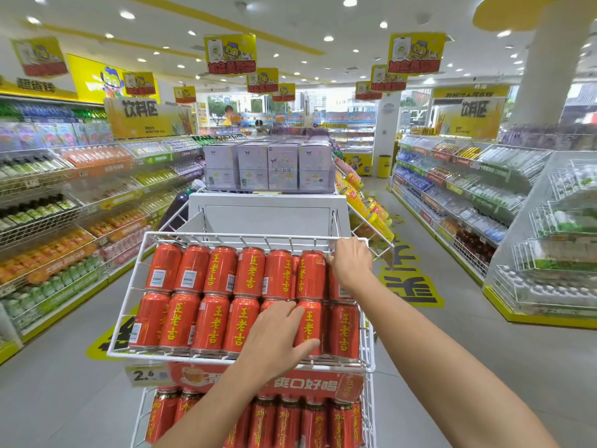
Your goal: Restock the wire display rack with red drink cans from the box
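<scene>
A white wire display rack (206, 237) stands in front of me, its tilted top basket filled with two rows of red drink cans (219, 270) with yellow characters. My left hand (277, 334) lies flat, fingers spread, on top of the front-row cans towards the right. My right hand (350, 261) is at the basket's back right corner, fingers curled on a red can (339, 286) in the back row. A lower shelf holds more red cans (284, 421). The box is not in view.
A price tag reading 2.6 (145, 376) and a red banner (303, 384) hang on the basket's front. Stacked lilac cartons (268, 166) sit behind the rack. Drink shelves (64, 205) line the left aisle, and more shelves (468, 195) the right. Grey floor on both sides.
</scene>
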The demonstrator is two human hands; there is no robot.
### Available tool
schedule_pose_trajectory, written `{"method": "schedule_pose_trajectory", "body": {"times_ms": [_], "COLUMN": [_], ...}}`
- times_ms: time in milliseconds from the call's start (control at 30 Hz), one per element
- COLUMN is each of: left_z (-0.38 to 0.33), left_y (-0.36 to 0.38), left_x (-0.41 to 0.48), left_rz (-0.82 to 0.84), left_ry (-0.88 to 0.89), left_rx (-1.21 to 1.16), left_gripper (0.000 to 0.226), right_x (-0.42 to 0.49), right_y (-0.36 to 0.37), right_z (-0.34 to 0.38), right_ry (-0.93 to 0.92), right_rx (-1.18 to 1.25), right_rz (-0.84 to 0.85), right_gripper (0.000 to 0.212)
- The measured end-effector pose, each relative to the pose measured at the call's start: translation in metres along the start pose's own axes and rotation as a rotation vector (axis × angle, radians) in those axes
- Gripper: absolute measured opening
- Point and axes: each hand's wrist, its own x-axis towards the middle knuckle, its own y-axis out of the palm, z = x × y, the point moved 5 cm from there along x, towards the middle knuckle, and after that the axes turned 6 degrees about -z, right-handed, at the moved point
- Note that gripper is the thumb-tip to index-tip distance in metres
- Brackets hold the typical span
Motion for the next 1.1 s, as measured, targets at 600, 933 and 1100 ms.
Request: {"method": "schedule_pose_trajectory", "body": {"times_ms": [600, 933, 1100], "left_z": [-0.001, 0.009, 0.022], "left_y": [-0.005, -0.005, -0.019], "left_x": [-0.005, 0.011, 0.006], "left_rz": [0.009, 0.001, 0.026], "left_ry": [0.010, 0.029, 0.053], "left_rx": [0.022, 0.009, 0.006], "left_gripper": [0.074, 0.067, 0.071], "right_x": [-0.002, -0.021, -0.049], "right_y": [-0.001, -0.006, -0.007], "right_z": [-0.005, 0.002, 0.004], "right_ry": [0.077, -0.073, -0.176], "right_rx": [0.102, 0.123, 0.053], "right_rz": [0.000, -0.027, 0.055], "right_gripper": [0.034, 0.040, 0.049]}}
